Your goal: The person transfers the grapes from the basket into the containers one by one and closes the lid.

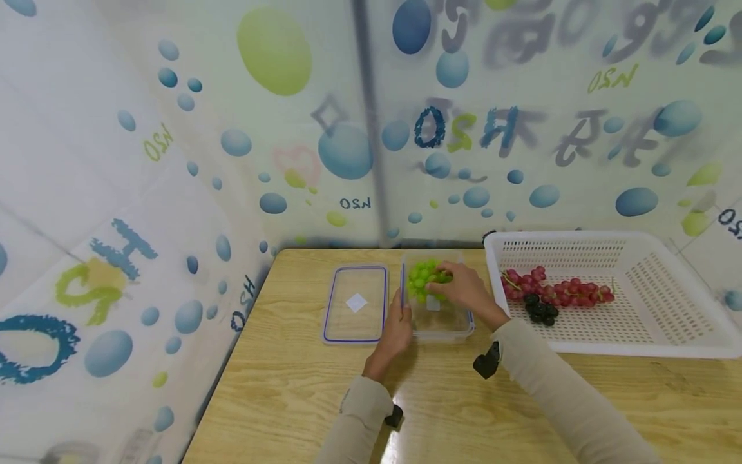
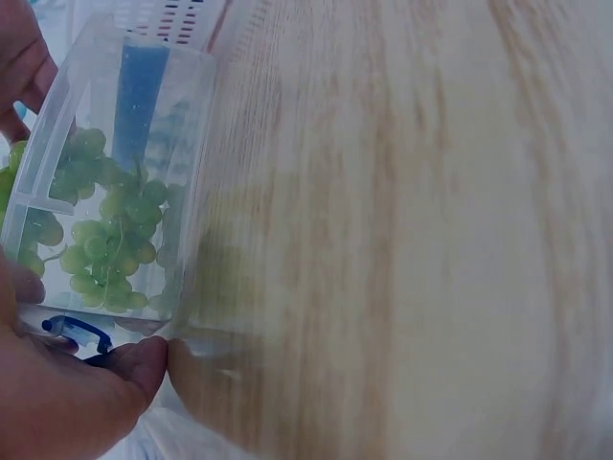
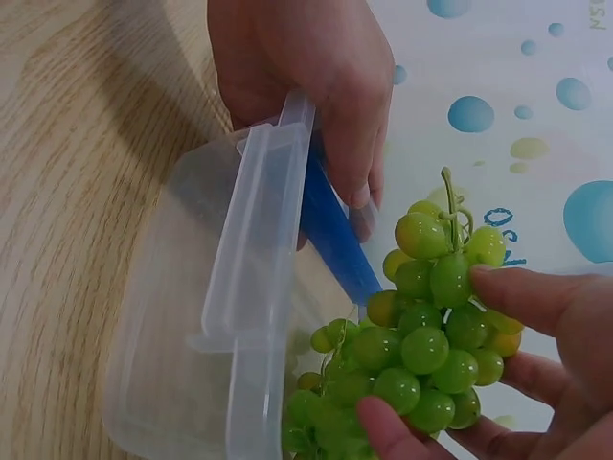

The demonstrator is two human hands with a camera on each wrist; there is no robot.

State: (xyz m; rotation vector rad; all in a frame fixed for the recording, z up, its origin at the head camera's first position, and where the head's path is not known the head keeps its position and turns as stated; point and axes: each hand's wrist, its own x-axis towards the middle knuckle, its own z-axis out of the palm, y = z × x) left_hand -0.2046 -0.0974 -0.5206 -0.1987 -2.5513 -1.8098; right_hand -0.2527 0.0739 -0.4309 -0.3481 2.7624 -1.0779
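Observation:
A clear plastic food container (image 1: 446, 327) stands on the table, with a bunch of green grapes (image 1: 422, 278) partly inside it at the far end. My left hand (image 1: 395, 330) grips the container's left wall, fingers bent over it beside a blue strip (image 3: 330, 235). My right hand (image 1: 467, 289) holds the bunch from the right side, thumb and fingers spread around the grapes. The stem points up in the right wrist view, where some of the grapes hang behind the container wall. Through the clear side, the left wrist view shows more of the green grapes (image 2: 115, 254).
A clear lid (image 1: 353, 325) with a blue seal and white label lies flat left of the container. To the right is a white perforated basket (image 1: 626, 348) holding red grapes (image 1: 574, 293) and a small dark bunch (image 1: 542, 312). A patterned curtain (image 1: 324, 225) hangs behind the table.

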